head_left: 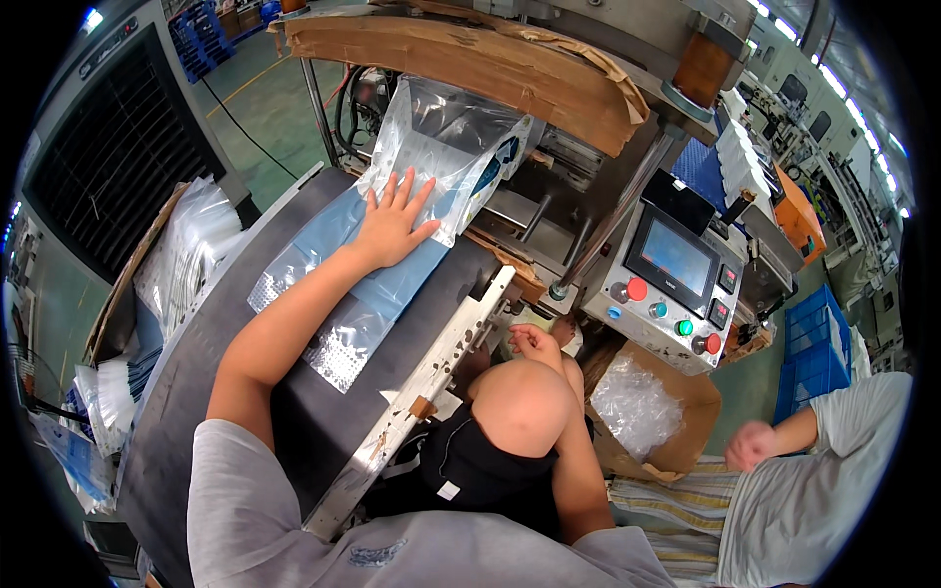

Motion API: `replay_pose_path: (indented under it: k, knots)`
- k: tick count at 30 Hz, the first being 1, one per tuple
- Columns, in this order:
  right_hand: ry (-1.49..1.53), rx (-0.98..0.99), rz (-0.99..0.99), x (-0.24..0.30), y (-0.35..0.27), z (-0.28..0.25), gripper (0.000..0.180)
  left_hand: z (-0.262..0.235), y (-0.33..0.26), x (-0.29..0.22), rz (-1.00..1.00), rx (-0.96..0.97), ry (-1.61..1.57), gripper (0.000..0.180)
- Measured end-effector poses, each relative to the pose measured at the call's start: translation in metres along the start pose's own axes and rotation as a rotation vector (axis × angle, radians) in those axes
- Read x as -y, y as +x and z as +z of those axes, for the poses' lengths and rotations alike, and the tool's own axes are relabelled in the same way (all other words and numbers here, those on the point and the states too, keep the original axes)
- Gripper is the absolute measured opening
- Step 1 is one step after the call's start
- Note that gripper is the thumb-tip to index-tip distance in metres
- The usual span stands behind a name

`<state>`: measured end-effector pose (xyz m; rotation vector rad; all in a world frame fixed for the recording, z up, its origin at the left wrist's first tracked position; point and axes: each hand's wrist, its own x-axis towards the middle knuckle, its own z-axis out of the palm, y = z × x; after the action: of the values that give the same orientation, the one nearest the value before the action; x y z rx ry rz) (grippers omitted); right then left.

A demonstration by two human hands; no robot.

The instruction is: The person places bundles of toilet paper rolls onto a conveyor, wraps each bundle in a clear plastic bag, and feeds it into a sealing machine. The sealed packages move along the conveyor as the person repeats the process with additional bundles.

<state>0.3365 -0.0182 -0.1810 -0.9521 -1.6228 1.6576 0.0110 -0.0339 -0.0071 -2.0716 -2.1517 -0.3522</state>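
My left hand (397,223) lies flat with fingers spread on clear plastic bags (377,304), which rest in a layer on the dark belt (255,461). The bags look blue-tinted in the middle and have small dots along their near ends. Toward the machine, their far part (446,122) is crumpled and shiny, with a dark printed patch at its right side. My right hand (534,341) is beside my raised knee, away from the bags. Its fingers are loosely curled, and nothing shows in them.
A scuffed white rail (417,402) edges the belt. Beyond the bags stands a press with a cardboard-covered front (461,54). At right is a control panel (671,260) with buttons; below it, a carton (701,402) holds clear plastic. Another person's blurred hand (751,446) is nearby. Stacked bags (186,255) lie left.
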Motion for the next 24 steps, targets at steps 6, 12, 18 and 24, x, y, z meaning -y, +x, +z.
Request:
replay_pose_path:
  k: [6, 12, 18, 24]
  knots:
    - [-0.028, 0.002, 0.014, 0.0021, -0.0002, 0.0002, 0.020, -0.0004, 0.0003, -0.0005, -0.002, 0.011, -0.007, 0.066]
    - [-0.007, -0.001, 0.028, -0.0007, 0.0006, -0.0001, 0.020, -0.0009, 0.0011, -0.0006, -0.006, 0.021, -0.020, 0.066]
    - [-0.016, -0.005, 0.045, 0.0006, -0.0008, 0.0000, 0.020, -0.0011, 0.0024, -0.0003, -0.010, 0.047, 0.002, 0.065]
    - [-0.025, -0.022, -0.021, -0.0033, 0.0023, 0.0021, 0.020, -0.0039, 0.0030, 0.0040, 0.062, -0.342, -0.032, 0.071]
